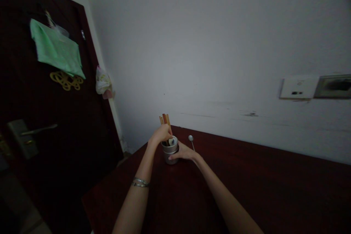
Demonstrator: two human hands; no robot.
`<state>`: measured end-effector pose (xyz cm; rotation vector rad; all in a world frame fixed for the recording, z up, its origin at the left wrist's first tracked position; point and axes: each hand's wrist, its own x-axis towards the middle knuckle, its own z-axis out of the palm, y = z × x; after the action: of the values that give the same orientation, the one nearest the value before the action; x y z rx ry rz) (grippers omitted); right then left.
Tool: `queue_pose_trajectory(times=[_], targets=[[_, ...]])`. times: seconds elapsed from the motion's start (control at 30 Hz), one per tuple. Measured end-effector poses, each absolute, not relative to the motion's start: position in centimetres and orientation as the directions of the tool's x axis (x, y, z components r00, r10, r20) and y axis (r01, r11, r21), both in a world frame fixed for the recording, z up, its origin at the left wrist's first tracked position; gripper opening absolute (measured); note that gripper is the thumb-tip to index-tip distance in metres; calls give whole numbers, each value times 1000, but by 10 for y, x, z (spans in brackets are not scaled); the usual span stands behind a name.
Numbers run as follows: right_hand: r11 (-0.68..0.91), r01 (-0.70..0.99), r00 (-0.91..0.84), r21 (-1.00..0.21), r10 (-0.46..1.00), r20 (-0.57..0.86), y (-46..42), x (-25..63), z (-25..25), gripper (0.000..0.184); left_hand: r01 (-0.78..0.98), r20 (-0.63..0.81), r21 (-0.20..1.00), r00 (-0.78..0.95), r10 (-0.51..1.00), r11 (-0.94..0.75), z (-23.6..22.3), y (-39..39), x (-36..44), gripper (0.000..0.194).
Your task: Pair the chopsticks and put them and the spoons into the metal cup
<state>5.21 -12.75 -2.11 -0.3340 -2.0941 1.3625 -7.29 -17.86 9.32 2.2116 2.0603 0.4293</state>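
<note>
My right hand [185,151] gripped the cup [167,149] on the table [246,179], near a spoon [191,138], while my left hand [161,133] bent over it at the chopsticks [165,118] standing inside; whether it pinched them, I couldn't tell.

At seven o'clock in my view, my left forearm [132,206] is bare, and around it I wear narrow silvery bands [140,184], two of them, curved and set close together. They show darker marks, too small for me to make out. At five o'clock my right forearm [218,190] is slim and bare too, like my left hand [161,134] and right hand [184,151].
</note>
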Motion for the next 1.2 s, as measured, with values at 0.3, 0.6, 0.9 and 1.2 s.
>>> queue_pose_trajectory(times=[0.3,0.6,0.9,1.2], targets=[[427,-135,-788,-894,501,357,-130,54,-21,82,985,599,163,-58,799,-50,130,-213,-72,21],[382,-146,-814,-912,478,331,-130,54,-23,82,888,774,372,-137,618,-269,170,-237,-120,27],[369,-164,-813,-915,475,337,-127,53,-27,77,752,208,656,-108,972,-57,82,-237,-197,30],[316,-149,-804,-937,513,300,-127,52,-30,80,713,-76,686,-126,989,144,1,-256,-208,28]])
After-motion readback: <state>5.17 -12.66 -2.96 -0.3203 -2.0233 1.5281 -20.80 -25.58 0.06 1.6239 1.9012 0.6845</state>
